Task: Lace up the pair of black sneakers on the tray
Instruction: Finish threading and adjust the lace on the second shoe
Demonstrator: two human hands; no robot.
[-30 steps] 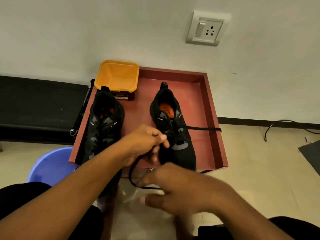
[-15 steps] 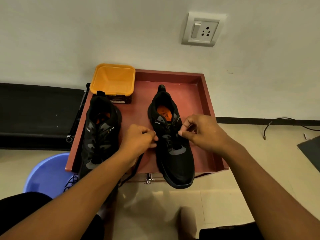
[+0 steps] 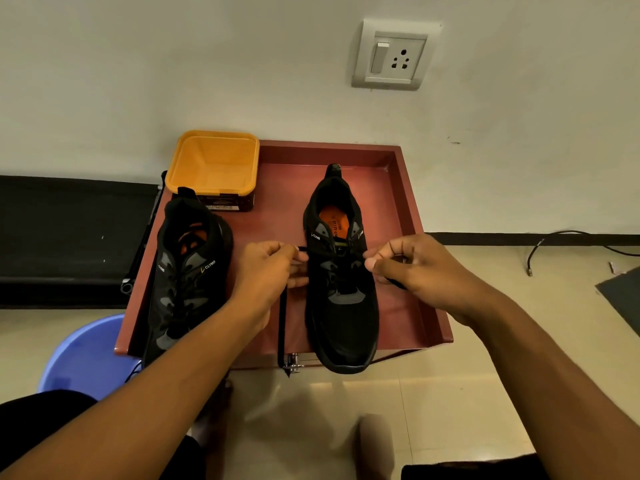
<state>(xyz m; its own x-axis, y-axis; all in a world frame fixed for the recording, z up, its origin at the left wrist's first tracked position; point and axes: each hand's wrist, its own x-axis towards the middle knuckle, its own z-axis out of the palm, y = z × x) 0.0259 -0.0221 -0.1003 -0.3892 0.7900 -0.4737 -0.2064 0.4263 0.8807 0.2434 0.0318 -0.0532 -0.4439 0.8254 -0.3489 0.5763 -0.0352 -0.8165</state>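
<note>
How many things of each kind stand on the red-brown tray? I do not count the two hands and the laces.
Black mesh sneakers: 2 (left black mesh sneaker, right black mesh sneaker)
Orange square plastic tub: 1
Total: 3

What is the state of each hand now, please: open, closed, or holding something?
Left hand: closed, pinching the black lace of the sneaker between the hands.
Right hand: closed, pinching the other lace end.
</note>
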